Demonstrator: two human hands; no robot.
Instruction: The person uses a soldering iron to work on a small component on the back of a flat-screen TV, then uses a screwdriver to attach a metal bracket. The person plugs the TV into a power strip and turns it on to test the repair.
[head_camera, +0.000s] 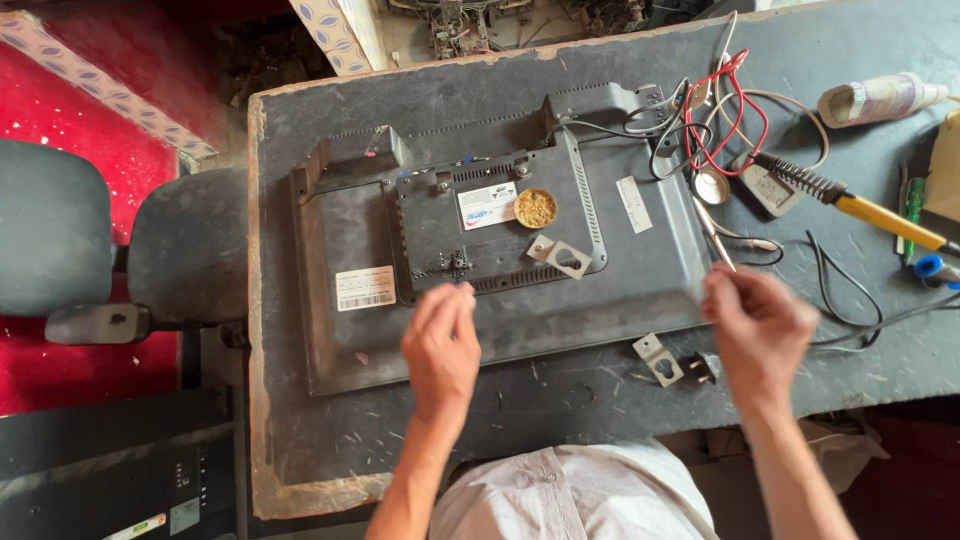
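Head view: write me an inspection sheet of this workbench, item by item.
Surface: dark grey bench top, scuffed, edges chipped.
Job's things: flat-screen monitor lying face down, back cover up; a small round tin and a metal bracket rest on it; a second bracket lies on the bench beside it.
Clutter: soldering iron with yellow handle, paper roll, green screwdriver.
Grippers: left hand over the monitor's lower part, right hand at its right edge; whether either holds anything cannot be told.
Cables: red, white and black wires tangled at the upper right.
Surroundings: grey chair, red floor.
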